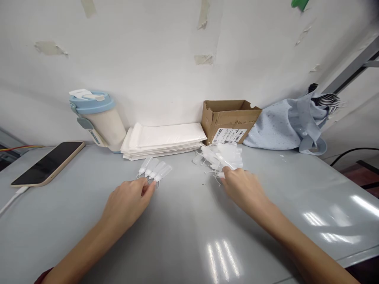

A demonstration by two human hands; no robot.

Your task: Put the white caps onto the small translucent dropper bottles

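Head view: two hands are reached well apart over the grey counter. The left hand is curled, with thumb and forefinger brought close at the capped ends of a row of four clear tubes; whether the nearest one is gripped cannot be told. The row is laid left of the middle, toward the back edge, its tubes side by side with caps facing the near edge, seemingly so that they are kept even and within easy reach of the fingertips.

The right hand is held palm down, its fingertips set at the near side of a loose pile of similar tubes; it is blurred, and whether one is pinched cannot be told. The pile is spread right of the middle, just in front of an open box, probably because both are handy to that hand.

Along the back edge, a white stack is placed between the box and a mug, likely to be out of the hands' way. At the back left corner lies a phone, with a cable plugged in, presumably for charging. Toward the back right corner, a blue bag is slumped against the wall.
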